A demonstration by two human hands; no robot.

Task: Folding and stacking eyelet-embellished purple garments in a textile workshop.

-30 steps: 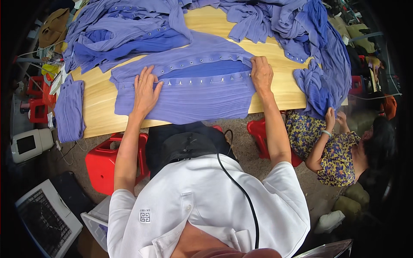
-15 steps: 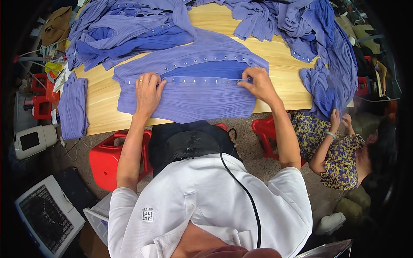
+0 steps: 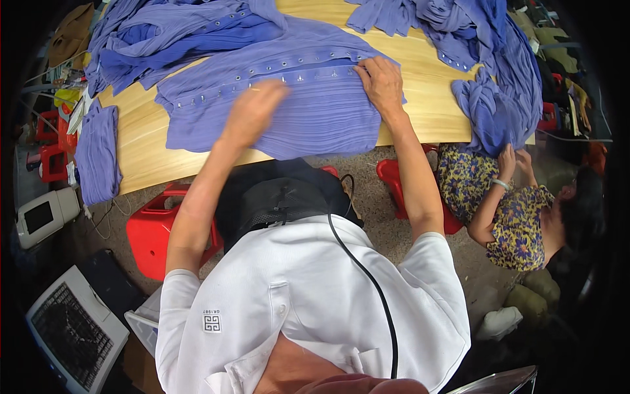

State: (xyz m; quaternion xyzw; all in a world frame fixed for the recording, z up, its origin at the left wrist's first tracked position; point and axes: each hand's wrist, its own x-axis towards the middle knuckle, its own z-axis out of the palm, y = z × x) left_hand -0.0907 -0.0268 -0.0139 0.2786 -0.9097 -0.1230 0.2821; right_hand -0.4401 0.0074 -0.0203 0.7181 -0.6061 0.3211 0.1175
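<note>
A blue-violet pleated garment (image 3: 321, 121) lies spread on the table in front of me. Two button strips run across it, one with round dark-centred fasteners and the other with small pale, shiny ones; they lie close together. My right hand (image 3: 382, 82) grips the garment at the right end of the strips, fingers bent over the edge. Over the strips' left-middle part is my left hand (image 3: 257, 110), smeared by motion. Its fingers are too blurred to show whether they touch the cloth.
Similar garments are heaped at the back left (image 3: 190, 39) and along the right (image 3: 492, 98) of the wooden table (image 3: 147, 157). A folded blue-violet piece (image 3: 98, 154) hangs over the left edge. Red stools (image 3: 154, 240) stand below. At right a person in a flowered top (image 3: 518, 226) handles cloth.
The lower strip has moved up against the upper one, narrowing the darker gap between them. My left hand has left the strip's left end and moved right; my right hand stays near the right end.
</note>
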